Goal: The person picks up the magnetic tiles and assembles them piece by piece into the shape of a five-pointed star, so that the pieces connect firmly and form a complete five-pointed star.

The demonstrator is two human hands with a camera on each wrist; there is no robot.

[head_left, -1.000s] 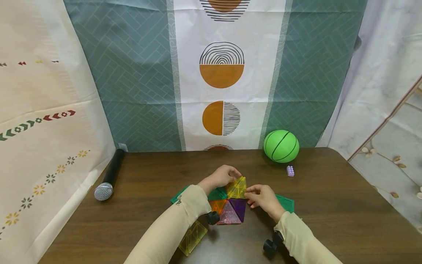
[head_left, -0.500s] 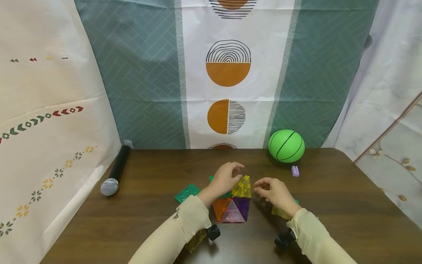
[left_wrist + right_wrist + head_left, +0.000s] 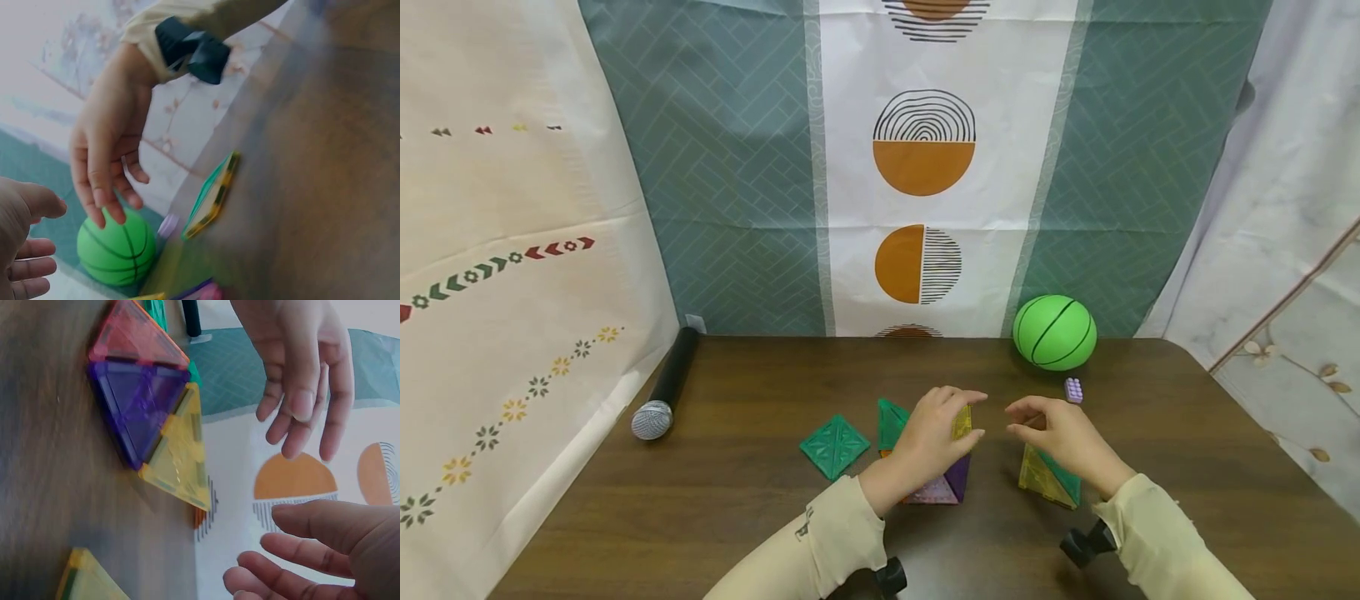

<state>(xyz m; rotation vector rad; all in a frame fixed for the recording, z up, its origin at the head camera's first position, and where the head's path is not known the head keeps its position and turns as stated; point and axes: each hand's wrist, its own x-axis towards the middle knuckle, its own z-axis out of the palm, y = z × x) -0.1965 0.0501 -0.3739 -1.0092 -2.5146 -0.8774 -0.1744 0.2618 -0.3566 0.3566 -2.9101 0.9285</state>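
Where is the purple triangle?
In the right wrist view, the purple triangle is at upper left, between the pink triangle and the yellow triangle. The head view shows it right of centre, partly hidden by the left hand.

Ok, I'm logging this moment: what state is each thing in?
Left hand: holding nothing
Right hand: holding nothing
Purple tile: edge to edge with yellow tile, pink tile
Green diamond: lying flat
Yellow-and-green piece: partly hidden by right hand
Green ball: resting, unheld
Microphone: lying on its side
Lilac brick: studs up
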